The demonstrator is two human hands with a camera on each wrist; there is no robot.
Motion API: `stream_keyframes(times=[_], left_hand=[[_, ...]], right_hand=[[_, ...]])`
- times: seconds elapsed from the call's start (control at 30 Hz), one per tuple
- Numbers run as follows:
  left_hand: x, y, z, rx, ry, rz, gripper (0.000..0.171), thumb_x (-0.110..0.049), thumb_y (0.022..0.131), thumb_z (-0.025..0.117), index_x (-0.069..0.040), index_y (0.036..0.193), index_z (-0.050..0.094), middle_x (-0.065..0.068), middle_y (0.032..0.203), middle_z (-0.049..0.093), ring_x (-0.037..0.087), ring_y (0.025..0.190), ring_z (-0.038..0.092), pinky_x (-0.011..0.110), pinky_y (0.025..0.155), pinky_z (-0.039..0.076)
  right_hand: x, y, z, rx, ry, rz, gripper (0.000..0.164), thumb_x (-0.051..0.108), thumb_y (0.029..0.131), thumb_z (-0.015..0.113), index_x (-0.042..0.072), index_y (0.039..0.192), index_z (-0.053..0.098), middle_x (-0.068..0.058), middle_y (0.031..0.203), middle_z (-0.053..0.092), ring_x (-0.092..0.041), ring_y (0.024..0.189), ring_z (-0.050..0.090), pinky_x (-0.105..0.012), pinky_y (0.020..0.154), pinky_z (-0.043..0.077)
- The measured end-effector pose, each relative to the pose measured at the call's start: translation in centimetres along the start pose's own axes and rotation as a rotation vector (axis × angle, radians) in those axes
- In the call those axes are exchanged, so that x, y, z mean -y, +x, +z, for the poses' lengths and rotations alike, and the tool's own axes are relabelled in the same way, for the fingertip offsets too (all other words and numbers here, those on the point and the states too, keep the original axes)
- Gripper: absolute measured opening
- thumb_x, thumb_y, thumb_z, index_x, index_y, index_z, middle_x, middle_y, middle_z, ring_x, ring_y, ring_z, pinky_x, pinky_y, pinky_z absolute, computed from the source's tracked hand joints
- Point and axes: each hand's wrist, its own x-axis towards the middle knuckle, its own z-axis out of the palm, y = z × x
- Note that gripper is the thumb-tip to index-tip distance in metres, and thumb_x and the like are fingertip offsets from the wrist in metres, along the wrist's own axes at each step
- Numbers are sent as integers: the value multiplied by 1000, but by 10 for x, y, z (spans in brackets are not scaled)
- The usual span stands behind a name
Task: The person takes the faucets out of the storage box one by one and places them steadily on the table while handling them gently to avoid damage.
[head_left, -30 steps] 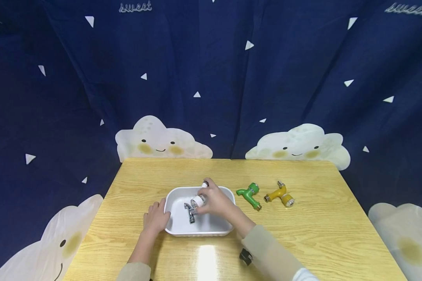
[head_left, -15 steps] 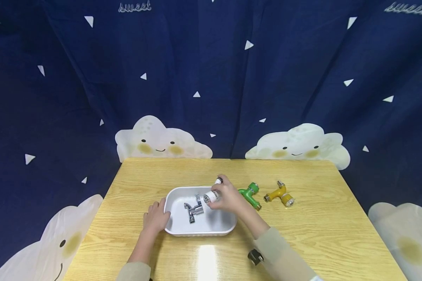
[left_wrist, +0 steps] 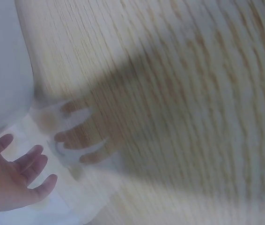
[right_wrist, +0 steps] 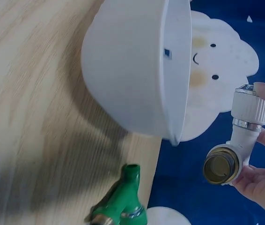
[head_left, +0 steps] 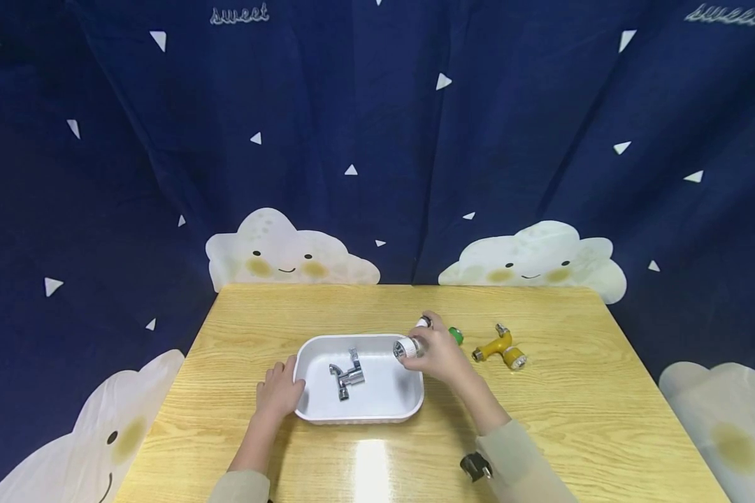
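My right hand [head_left: 440,351] holds a white faucet [right_wrist: 246,126] with a ribbed white knob and a brass threaded opening, up above the tub's right end. My left hand [head_left: 279,388] rests at the left rim of a white tub [head_left: 358,419], thumb by the edge, fingers spread; the left wrist view shows those fingers extended beside the tub. Inside the tub lies a chrome faucet [head_left: 351,377]. On the table, a green faucet [right_wrist: 125,201] is mostly hidden behind my right hand in the head view.
A yellow faucet [head_left: 500,347] lies right of the green one. The wooden table [head_left: 572,419] ends at a dark blue curtain [head_left: 377,140] with clouds and white triangles. A black wrist device [head_left: 476,466] is under my right sleeve.
My right hand has carried the white faucet from over the tub's middle to its right end, uncovering the chrome faucet and covering most of the green one. My left hand has stayed put.
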Motion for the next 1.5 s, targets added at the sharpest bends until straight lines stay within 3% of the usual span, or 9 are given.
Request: stream_keyframes(times=[0.17,0.5,0.77,1.5], left_hand=[[0,0,0,2,1,-4,61,-24,83,46,-5,139,33,24,125,44,40,109,42,59,85,35],[1,0,1,-5,1,-1,60,-24,83,46,-6,139,34,24,124,45,40,109,42,59,85,35],[0,-1,0,-4,-10,-2,60,-23,83,46,-5,139,33,25,124,44,40,110,42,59,85,35],[-2,0,-1,5,-25,-11,61,-23,83,46,-5,139,33,24,125,44,39,109,41,59,86,34]], right_hand=[[-12,-8,-5,-28,-12,15,42,30,59,80,8,92,68,-30,130,40,-43,106,52,-49,88,45],[-30,-25,-7,-4,34,145,47,33,61,81,5,97,67,-29,136,34,-44,111,49,-50,92,41],[-43,-40,-1,-15,21,161,46,35,60,82,7,93,68,-30,134,36,-49,113,45,-56,93,37],[-64,-75,28,-7,36,211,44,30,57,83,7,91,68,-30,132,36,-46,108,50,-52,89,43]])
